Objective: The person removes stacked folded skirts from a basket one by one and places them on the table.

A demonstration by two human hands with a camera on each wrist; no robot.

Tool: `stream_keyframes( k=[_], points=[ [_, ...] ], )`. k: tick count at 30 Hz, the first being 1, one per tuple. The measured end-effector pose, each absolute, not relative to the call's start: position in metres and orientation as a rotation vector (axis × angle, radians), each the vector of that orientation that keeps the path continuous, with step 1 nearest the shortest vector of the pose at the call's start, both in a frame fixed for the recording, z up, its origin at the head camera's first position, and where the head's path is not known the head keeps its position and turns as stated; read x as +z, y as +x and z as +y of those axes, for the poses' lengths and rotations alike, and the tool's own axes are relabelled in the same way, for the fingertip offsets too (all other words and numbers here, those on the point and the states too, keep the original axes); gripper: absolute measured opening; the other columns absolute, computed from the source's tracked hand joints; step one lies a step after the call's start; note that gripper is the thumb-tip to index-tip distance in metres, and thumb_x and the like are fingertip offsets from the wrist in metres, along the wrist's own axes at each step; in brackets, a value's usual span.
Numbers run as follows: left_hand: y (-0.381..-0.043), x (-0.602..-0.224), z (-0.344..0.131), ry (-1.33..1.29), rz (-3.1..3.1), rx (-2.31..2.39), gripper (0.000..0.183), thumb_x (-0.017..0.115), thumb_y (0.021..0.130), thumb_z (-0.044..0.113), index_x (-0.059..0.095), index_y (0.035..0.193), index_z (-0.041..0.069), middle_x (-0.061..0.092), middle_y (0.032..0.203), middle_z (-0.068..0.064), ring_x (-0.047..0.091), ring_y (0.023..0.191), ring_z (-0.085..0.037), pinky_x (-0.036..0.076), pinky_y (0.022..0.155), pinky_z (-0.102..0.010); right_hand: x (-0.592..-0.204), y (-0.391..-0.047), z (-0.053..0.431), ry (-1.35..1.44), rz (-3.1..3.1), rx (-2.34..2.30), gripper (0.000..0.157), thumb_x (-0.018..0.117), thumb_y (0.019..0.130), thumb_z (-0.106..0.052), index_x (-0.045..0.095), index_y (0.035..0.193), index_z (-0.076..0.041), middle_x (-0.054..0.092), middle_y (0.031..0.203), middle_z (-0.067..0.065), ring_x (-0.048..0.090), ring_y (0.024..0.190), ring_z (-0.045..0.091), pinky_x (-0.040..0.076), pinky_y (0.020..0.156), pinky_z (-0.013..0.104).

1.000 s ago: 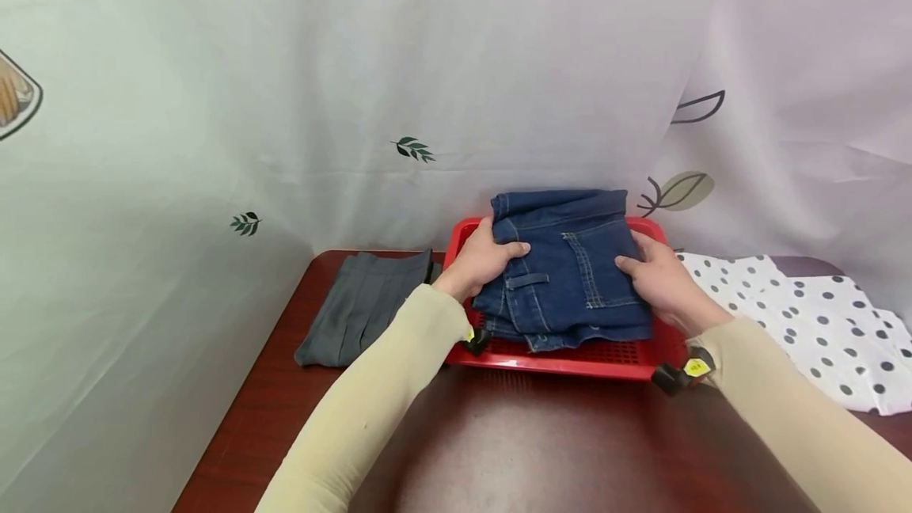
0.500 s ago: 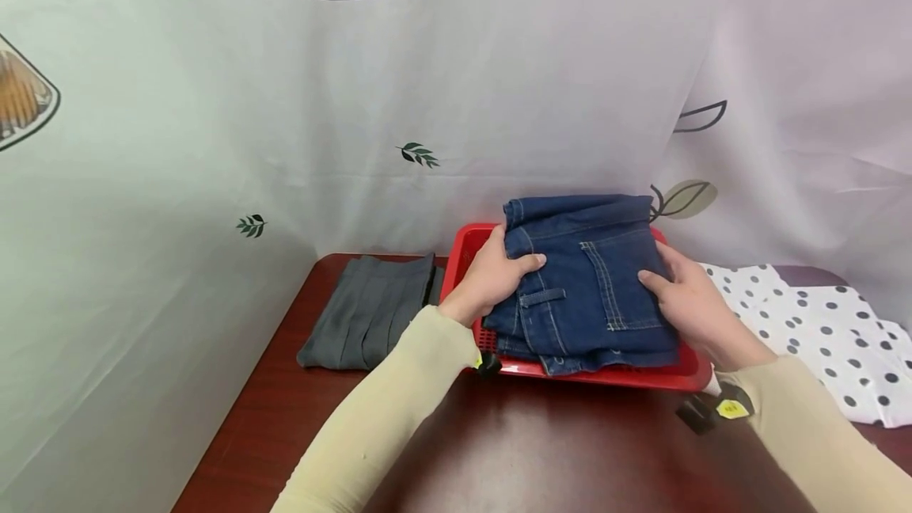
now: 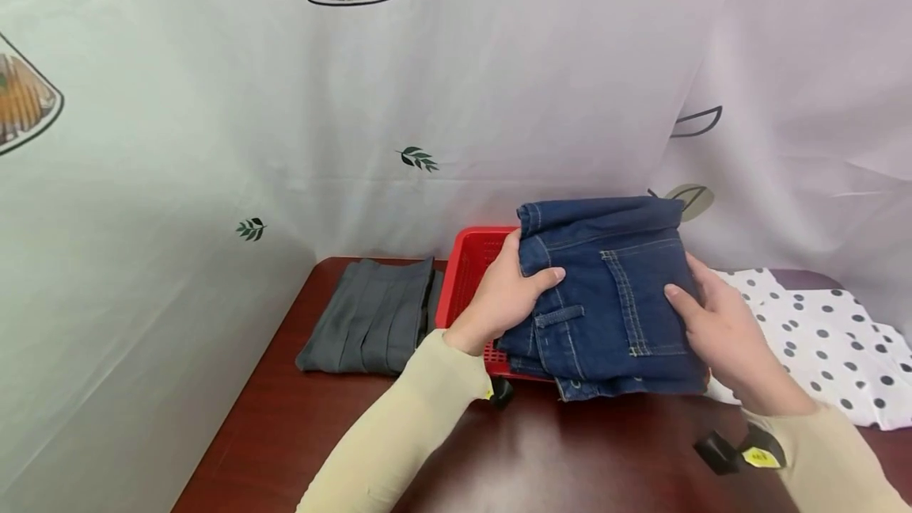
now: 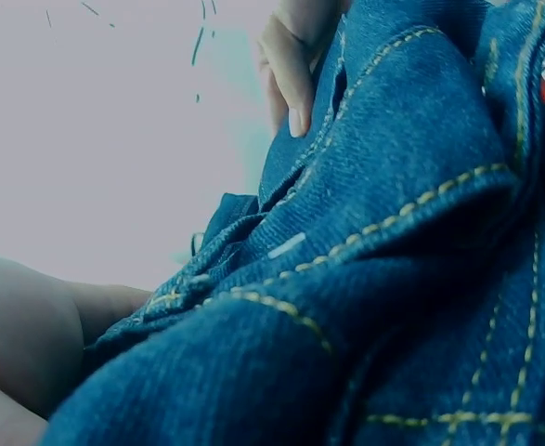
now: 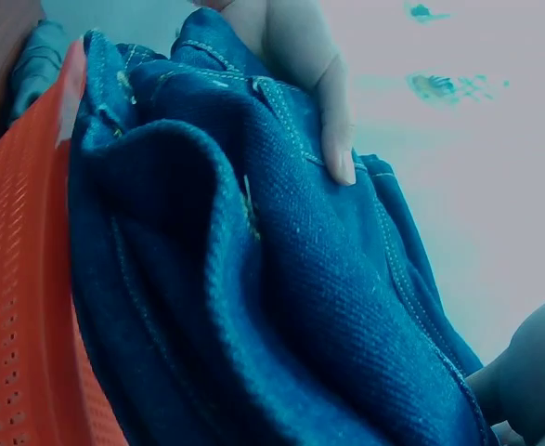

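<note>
Both hands hold a folded pair of blue jeans (image 3: 606, 299) by its two sides, over the red basket (image 3: 463, 275). My left hand (image 3: 502, 291) grips the left side, thumb on top of the denim and fingers hidden beneath. On the opposite side my right hand (image 3: 723, 327) grips the edge near the back pocket, its thumb also on top. Layered folds of the jeans (image 4: 393, 186) fill much of the left wrist view. In the right wrist view the jeans (image 5: 281, 260) hang beside the perforated wall of the basket (image 5: 21, 279).
A folded dark grey pleated garment (image 3: 366, 315) lies left of the basket on the dark red table (image 3: 249, 418). White cloth with dark dots (image 3: 826, 347) lies to the right. A pale printed curtain (image 3: 534, 85) hangs behind the table.
The jeans, gripped in both hands, have moved right and toward the person, and look larger in the head view. More of the basket's left part now shows.
</note>
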State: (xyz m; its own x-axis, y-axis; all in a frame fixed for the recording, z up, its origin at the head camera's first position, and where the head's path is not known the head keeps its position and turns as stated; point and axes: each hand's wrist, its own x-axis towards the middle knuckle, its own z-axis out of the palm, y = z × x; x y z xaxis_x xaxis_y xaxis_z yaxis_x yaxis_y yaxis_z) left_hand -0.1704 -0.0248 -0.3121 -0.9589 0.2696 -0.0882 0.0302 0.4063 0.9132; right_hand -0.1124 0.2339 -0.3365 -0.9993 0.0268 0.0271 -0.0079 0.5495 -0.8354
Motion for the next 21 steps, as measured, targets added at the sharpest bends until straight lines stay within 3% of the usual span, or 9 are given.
stream_keyframes(
  k=[9, 12, 14, 15, 16, 21],
  points=[
    [-0.148, -0.301, -0.012, 0.348, 2.467, 1.519, 0.089, 0.069, 0.093, 0.038, 0.016, 0.162, 0.021, 0.037, 0.158, -0.001, 0.04, 0.141, -0.023, 0.037, 0.112, -0.05, -0.335, -0.086, 0.245, -0.045, -2.698, 1.397, 0.063, 0.039, 0.109, -0.032, 0.01, 0.163, -0.017, 0.03, 0.157, 0.028, 0.027, 0.142, 0.046, 0.019, 0.111, 0.066],
    [-0.142, -0.303, -0.007, 0.372, 2.467, 1.52, 0.088, 0.069, 0.093, 0.04, 0.017, 0.162, 0.022, 0.04, 0.157, 0.0, 0.042, 0.14, -0.023, 0.038, 0.112, -0.049, -0.338, -0.078, 0.251, -0.073, -2.695, 1.344, 0.062, 0.041, 0.109, -0.031, 0.013, 0.163, -0.018, 0.037, 0.153, 0.029, 0.048, 0.128, 0.018, 0.034, 0.108, 0.032],
    [-0.138, -0.305, -0.003, 0.387, 2.465, 1.523, 0.088, 0.069, 0.093, 0.041, 0.017, 0.162, 0.022, 0.04, 0.156, 0.001, 0.043, 0.14, -0.022, 0.038, 0.112, -0.048, -0.34, -0.073, 0.256, -0.092, -2.685, 1.316, 0.062, 0.043, 0.108, -0.03, 0.015, 0.163, -0.016, 0.04, 0.15, 0.031, 0.05, 0.112, -0.003, 0.035, 0.092, 0.013],
    [-0.136, -0.306, -0.001, 0.397, 2.466, 1.525, 0.088, 0.069, 0.093, 0.041, 0.017, 0.162, 0.023, 0.041, 0.156, 0.0, 0.043, 0.139, -0.022, 0.038, 0.112, -0.048, -0.342, -0.07, 0.259, -0.104, -2.682, 1.291, 0.062, 0.044, 0.108, -0.03, 0.017, 0.162, -0.015, 0.043, 0.147, 0.032, 0.047, 0.103, -0.011, 0.034, 0.081, 0.009],
    [-0.134, -0.308, 0.0, 0.405, 2.465, 1.529, 0.087, 0.068, 0.093, 0.041, 0.017, 0.162, 0.023, 0.042, 0.155, 0.0, 0.044, 0.139, -0.022, 0.038, 0.111, -0.048, -0.343, -0.068, 0.26, -0.118, -2.676, 1.278, 0.062, 0.045, 0.108, -0.029, 0.018, 0.162, -0.015, 0.045, 0.146, 0.032, 0.044, 0.095, -0.017, 0.033, 0.072, 0.007],
    [-0.126, -0.318, 0.01, 0.425, 2.472, 1.547, 0.087, 0.069, 0.093, 0.042, 0.018, 0.161, 0.025, 0.042, 0.155, 0.003, 0.044, 0.139, -0.02, 0.038, 0.112, -0.048, -0.349, -0.058, 0.266, -0.222, -2.694, 1.19, 0.063, 0.046, 0.107, -0.028, 0.018, 0.162, -0.016, 0.049, 0.14, 0.036, 0.047, 0.087, -0.015, 0.041, 0.068, 0.016]
  ],
)
